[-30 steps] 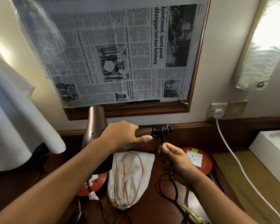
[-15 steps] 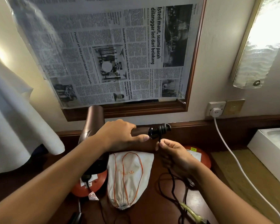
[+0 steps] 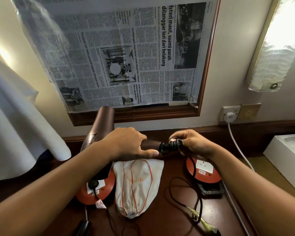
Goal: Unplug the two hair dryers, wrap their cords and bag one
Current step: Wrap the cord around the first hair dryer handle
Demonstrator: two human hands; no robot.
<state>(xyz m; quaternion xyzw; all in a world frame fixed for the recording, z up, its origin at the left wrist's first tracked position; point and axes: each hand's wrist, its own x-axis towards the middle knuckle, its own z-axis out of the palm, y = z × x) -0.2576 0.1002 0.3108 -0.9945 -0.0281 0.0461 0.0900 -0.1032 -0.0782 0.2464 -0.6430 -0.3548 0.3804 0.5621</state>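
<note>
Left hand [image 3: 126, 143] wrapped around the handle of the brown hair dryer [image 3: 100, 128], thumb stretched along the handle toward its cord end; dryer held above the counter [image 3: 177, 223], barrel pointing up toward the newspaper-covered mirror [image 3: 126, 53]. Right hand [image 3: 194, 143] curled around the black cord [image 3: 174, 144], pinching the loops coiled at the handle's end. Rest of the cord hanging down from that hand and lying in loose curves on the counter [image 3: 182, 188], passing over the right orange socket reel [image 3: 204, 169]. White drawstring bag [image 3: 136, 183] with orange string lying flat on the counter below the hands, between the two reels. Left orange socket reel [image 3: 95, 191] just beside the bag, a black plug [image 3: 93, 183] seated in it. White plug [image 3: 230, 115] in the wall socket at right, its white cable [image 3: 240, 150] running down past the right forearm. White box [image 3: 286, 155] at the far right edge.
</note>
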